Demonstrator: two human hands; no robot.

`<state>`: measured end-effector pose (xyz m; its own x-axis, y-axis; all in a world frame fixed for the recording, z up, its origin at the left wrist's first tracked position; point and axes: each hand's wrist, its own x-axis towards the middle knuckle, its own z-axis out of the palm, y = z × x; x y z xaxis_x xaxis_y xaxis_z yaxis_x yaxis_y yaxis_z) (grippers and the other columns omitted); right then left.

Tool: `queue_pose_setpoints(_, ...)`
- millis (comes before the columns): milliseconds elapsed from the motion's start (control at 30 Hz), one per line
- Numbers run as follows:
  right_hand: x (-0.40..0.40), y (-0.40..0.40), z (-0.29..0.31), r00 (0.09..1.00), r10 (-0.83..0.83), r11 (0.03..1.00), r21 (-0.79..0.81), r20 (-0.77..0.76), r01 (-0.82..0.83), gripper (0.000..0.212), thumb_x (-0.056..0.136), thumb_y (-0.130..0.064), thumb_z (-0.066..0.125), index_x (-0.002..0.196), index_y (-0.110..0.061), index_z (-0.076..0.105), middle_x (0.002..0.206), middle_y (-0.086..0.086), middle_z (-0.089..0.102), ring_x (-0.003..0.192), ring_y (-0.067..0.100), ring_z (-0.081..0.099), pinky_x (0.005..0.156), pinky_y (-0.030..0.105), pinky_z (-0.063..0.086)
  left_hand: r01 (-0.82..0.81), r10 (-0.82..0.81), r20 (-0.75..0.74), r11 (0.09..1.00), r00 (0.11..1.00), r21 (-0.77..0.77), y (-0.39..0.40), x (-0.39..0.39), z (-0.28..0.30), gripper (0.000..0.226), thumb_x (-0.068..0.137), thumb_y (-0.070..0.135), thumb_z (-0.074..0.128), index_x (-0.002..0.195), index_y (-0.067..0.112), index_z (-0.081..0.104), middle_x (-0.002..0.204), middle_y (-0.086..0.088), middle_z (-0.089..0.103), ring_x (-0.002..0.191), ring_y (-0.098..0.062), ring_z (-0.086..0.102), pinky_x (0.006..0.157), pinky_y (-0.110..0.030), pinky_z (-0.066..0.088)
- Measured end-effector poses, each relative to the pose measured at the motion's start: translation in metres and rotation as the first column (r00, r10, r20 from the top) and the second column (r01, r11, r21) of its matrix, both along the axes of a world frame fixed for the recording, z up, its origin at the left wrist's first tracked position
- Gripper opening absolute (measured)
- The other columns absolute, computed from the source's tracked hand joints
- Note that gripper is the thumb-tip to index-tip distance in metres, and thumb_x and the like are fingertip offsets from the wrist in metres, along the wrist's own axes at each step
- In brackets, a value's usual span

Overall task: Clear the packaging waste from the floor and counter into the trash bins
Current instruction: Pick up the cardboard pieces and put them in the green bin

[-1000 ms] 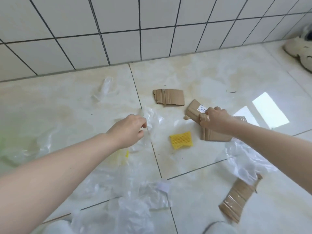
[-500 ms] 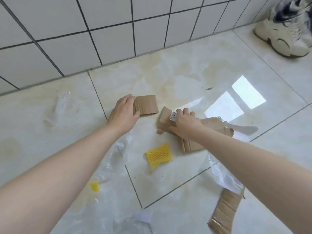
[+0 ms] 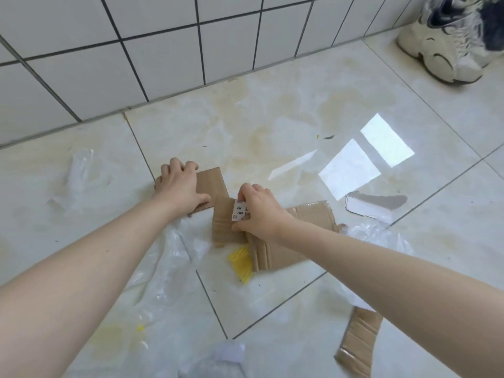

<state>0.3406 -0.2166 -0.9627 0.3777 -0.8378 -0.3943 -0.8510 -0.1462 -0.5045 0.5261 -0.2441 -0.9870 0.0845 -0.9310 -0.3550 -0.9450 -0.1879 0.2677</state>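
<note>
Packaging waste lies on a glossy tiled floor. My left hand [image 3: 181, 186] grips a small brown cardboard piece [image 3: 214, 184] near the wall, fingers curled over its far edge and thumb at its near edge. My right hand [image 3: 260, 211] grips a larger cardboard piece [image 3: 289, 246] that carries a white label [image 3: 239, 210]. A yellow foam net [image 3: 241, 264] lies partly under that cardboard. Another taped cardboard strip [image 3: 357, 343] lies at the lower right. Clear plastic film [image 3: 169, 257] spreads under my left forearm, and more clear plastic [image 3: 379, 236] sits beyond my right forearm.
A white tiled wall [image 3: 163, 50] runs along the far side. A cream and dark sneaker [image 3: 458, 42] stands at the top right. A small white box [image 3: 371, 207] lies right of the cardboard. A crumpled clear bag [image 3: 79, 175] sits at left, more plastic [image 3: 218, 361] at the bottom edge.
My left hand went from the plastic film to the small cardboard piece and closed round it. My right hand kept its grip on the labelled cardboard, which now covers part of the yellow net.
</note>
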Motion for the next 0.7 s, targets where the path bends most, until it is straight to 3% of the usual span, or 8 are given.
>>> queue_pose_setpoints(133,-0.001,-0.003,0.017,0.941,-0.201,0.980,0.042,0.272,0.197,0.027,0.082,-0.024,0.069,0.091,-0.020,0.044,0.086,-0.002,0.053,0.075,0.014,0.050,0.057,0.023,0.039,-0.020,0.019,-0.008,0.995,1.000,-0.100,0.009,0.012,0.008,0.056,0.073,0.038,0.074,0.118,0.014,0.051,0.117,-0.009,0.037,0.116,-0.031,0.037,0.097,-0.045,0.039)
queue_pose_setpoints(267,0.000,-0.007,0.036,0.821,-0.340,0.933,0.050,0.458,0.358,0.017,0.083,-0.018,0.065,0.081,-0.017,0.049,0.086,0.004,0.062,0.084,0.023,0.061,0.073,0.037,0.052,-0.064,0.045,-0.080,0.968,0.996,-0.241,0.013,0.021,0.024,0.031,0.082,0.026,0.070,0.103,0.011,0.054,0.108,-0.008,0.042,0.099,-0.032,0.052,0.087,-0.043,0.044)
queue_pose_setpoints(367,-0.008,-0.012,0.052,0.730,-0.444,0.887,0.139,0.519,0.441,0.014,0.086,-0.016,0.062,0.083,-0.022,0.049,0.097,0.006,0.068,0.091,0.025,0.065,0.073,0.040,0.055,-0.184,0.111,-0.223,0.921,0.969,-0.343,0.018,0.026,0.038,0.018,0.086,0.019,0.064,0.094,0.008,0.052,0.103,-0.012,0.049,0.087,-0.032,0.052,0.075,-0.040,0.043)
queue_pose_setpoints(500,-0.040,-0.017,0.061,0.672,-0.549,0.816,0.143,0.497,0.560,0.007,0.092,-0.018,0.053,0.098,-0.021,0.050,0.103,0.008,0.067,0.086,0.024,0.064,0.062,0.036,0.054,-0.436,0.235,-0.481,0.823,0.845,-0.364,0.025,0.019,0.064,0.026,0.088,0.019,0.060,0.110,0.009,0.052,0.101,-0.004,0.057,0.089,-0.024,0.051,0.075,-0.033,0.042)
queue_pose_setpoints(567,-0.064,-0.016,0.060,0.684,-0.588,0.785,0.103,0.432,0.610,0.009,0.093,-0.020,0.050,0.102,-0.021,0.050,0.103,0.006,0.065,0.088,0.024,0.064,0.067,0.040,0.057,-0.536,0.273,-0.608,0.787,0.746,-0.304,0.029,0.010,0.078,0.036,0.087,0.022,0.062,0.121,0.015,0.052,0.107,0.003,0.057,0.096,-0.018,0.052,0.081,-0.031,0.043)
queue_pose_setpoints(700,-0.111,-0.008,0.051,0.712,-0.659,0.736,0.015,0.242,0.677,0.023,0.094,-0.017,0.044,0.116,-0.015,0.051,0.107,0.003,0.059,0.091,0.023,0.060,0.077,0.039,0.055,-0.527,0.254,-0.716,0.829,0.651,-0.185,0.040,-0.017,0.087,0.038,0.082,0.025,0.071,0.115,0.017,0.055,0.110,-0.002,0.064,0.100,-0.020,0.062,0.088,-0.039,0.052)
